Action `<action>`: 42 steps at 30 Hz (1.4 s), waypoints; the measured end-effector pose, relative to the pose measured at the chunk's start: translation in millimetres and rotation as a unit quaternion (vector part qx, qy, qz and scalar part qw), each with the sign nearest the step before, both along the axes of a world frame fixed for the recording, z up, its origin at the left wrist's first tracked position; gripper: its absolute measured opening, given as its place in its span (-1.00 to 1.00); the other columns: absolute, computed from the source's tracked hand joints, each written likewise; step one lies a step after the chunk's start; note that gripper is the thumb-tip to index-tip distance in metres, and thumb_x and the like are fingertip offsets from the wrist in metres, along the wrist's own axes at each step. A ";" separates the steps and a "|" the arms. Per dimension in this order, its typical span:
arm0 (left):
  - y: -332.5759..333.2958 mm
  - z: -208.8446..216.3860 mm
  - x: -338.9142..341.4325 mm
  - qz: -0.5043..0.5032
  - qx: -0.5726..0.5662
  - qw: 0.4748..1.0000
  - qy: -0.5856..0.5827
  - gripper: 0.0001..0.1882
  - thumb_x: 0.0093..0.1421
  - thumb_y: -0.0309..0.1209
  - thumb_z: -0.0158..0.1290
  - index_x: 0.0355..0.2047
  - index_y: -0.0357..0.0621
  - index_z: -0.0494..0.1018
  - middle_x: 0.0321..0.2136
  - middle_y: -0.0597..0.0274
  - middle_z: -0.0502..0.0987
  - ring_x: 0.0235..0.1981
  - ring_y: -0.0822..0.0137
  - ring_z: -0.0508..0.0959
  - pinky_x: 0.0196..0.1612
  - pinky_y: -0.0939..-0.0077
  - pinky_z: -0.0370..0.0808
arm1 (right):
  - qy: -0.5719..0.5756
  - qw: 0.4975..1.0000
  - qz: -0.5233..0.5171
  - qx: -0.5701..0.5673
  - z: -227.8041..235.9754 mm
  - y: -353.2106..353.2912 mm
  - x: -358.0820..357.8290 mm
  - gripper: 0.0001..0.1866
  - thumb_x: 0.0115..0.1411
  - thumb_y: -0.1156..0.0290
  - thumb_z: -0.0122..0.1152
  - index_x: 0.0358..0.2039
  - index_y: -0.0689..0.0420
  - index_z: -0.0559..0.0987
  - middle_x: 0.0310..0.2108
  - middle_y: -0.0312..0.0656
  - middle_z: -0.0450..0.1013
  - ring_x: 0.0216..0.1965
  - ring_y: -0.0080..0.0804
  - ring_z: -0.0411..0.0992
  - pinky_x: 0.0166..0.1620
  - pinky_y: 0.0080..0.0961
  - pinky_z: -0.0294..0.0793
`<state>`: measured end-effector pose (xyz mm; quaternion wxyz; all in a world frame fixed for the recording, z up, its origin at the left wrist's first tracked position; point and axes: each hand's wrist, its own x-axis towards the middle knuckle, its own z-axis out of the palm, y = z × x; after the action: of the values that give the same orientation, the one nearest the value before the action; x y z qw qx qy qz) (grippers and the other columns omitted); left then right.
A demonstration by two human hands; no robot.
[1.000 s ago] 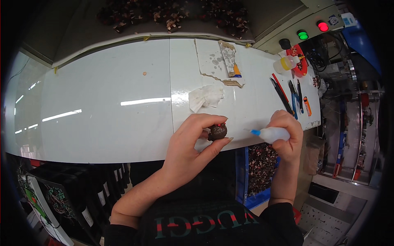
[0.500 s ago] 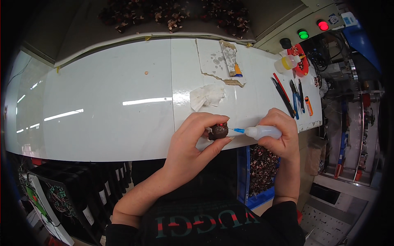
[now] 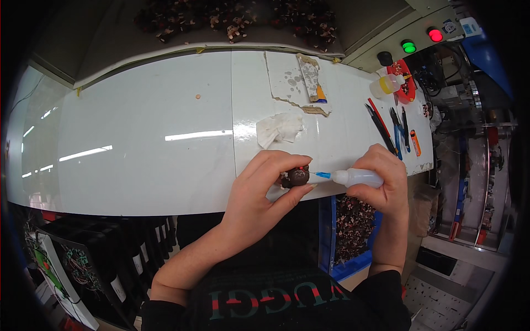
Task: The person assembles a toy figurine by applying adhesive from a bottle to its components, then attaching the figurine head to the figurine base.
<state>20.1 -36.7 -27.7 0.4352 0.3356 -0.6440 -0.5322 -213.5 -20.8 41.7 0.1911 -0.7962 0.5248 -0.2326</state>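
Between the thumb and fingers of my left hand (image 3: 259, 185) is a small dark brown figurine (image 3: 298, 176) with a bit of red on it. My right hand (image 3: 383, 175) grips a translucent squeeze bottle (image 3: 360, 177), laid sideways in the fist. From the bottle's white cap a blue needle tip (image 3: 323, 175) points left, its thin needle reaching the figurine's right side. Whether the needle touches the surface is too fine to tell. Behind the left hand lies a crumpled white tissue (image 3: 279, 130).
On the white table (image 3: 138, 165) lie a torn board piece (image 3: 292, 83), pens and blue pliers (image 3: 396, 129), and an orange tube (image 3: 415, 143). Farther right stand a yellow-labelled bottle (image 3: 383, 86) and a red bowl (image 3: 407, 91). A blue crate (image 3: 327, 237) of small parts sits below the edge.
My right hand and the bottle have shifted slightly to the right. The figurine has turned or moved a little rightward in my left fingers.
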 end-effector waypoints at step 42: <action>23.8 10.4 -44.5 0.002 0.068 0.997 0.029 -0.70 0.03 -0.49 0.23 -0.21 -0.17 0.45 -0.31 0.25 0.45 -0.30 0.43 0.51 -0.27 0.59 0.49 | -0.179 0.969 -0.171 -0.006 -41.4 16.6 -30.4 -0.82 0.17 0.48 0.10 -0.20 0.18 0.52 -0.20 -0.19 0.38 -0.36 -0.52 0.34 -0.30 -0.65 0.33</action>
<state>-24.4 -12.9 -17.4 0.4306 0.3502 -0.5928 -0.5836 -243.9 -4.1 0.3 0.2342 -0.6416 0.6087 -0.4037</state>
